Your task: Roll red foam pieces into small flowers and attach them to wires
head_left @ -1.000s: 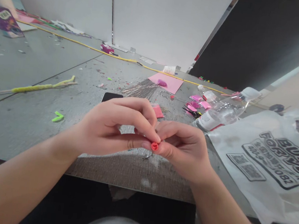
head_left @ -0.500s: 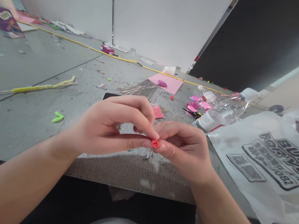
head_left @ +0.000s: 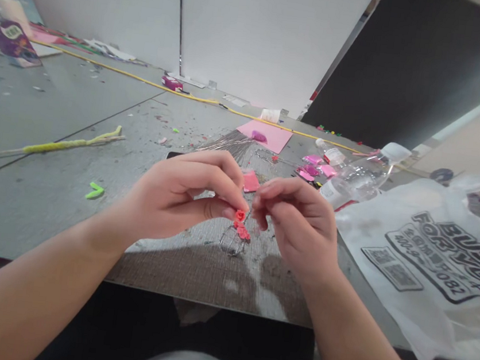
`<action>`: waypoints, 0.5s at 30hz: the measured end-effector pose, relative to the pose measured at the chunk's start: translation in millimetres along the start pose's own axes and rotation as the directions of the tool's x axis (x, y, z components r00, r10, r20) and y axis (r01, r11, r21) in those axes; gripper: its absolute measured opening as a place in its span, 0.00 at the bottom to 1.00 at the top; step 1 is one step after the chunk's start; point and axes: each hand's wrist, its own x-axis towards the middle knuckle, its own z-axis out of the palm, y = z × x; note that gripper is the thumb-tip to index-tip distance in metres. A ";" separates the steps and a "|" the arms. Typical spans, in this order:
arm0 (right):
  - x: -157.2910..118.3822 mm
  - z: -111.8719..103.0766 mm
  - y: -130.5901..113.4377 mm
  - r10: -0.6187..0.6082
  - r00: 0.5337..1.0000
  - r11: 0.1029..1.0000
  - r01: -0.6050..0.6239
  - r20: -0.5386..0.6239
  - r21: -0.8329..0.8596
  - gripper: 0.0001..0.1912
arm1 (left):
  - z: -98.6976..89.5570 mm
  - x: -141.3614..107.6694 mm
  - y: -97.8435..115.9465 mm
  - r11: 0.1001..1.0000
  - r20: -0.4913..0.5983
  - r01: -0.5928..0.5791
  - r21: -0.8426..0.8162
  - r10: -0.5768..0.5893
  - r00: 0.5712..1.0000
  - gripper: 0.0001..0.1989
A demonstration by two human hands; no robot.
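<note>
Between the thumb and index finger of my left hand (head_left: 190,194) is a small coral-red clay rose (head_left: 240,215), its curled petals facing me. My right hand (head_left: 299,224) is just to the right of the rose, not touching it. Its fingers are loosely bent, the tips slightly apart, with nothing seen between them. Below the rose, on the table, stands a small wire frame (head_left: 231,244) of bent silver loops. Several coral-red flowers (head_left: 241,231) sit at its top. A flat coral-red packet (head_left: 250,181) lies behind, between the two hands.
A bundle of thin wires (head_left: 231,141) and pink paper (head_left: 277,138) lie behind my hands. To the right are pink packets (head_left: 311,169), a clear bottle (head_left: 364,174) and a white plastic bag (head_left: 426,259). At left lie a yellow-green fuzzy stem (head_left: 73,142) and a green piece (head_left: 95,190).
My right hand has let go of the rose and drawn back to the right. My left hand keeps the rose and has moved slightly left, bringing the flowers on the wire frame into view.
</note>
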 end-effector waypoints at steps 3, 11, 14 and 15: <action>4.8 -2.2 3.0 -0.050 0.996 0.999 0.050 -0.076 0.003 0.12 | -0.5 0.1 -3.7 1.000 0.023 -0.004 -0.001 0.005 1.000 0.06; 16.6 -18.4 17.0 -0.047 0.995 0.996 0.040 -0.089 -0.074 0.10 | -5.3 -6.0 -35.0 0.878 0.385 0.213 0.429 -0.391 0.836 0.10; 21.2 -20.2 22.1 0.037 0.993 0.998 -0.042 -0.111 -0.038 0.09 | -8.7 -11.3 -53.6 0.841 0.486 0.203 0.502 -0.468 0.738 0.12; 22.3 -20.3 23.4 0.058 0.991 0.997 -0.063 -0.124 -0.037 0.09 | -9.9 -12.9 -58.5 0.841 0.494 0.214 0.497 -0.477 0.726 0.13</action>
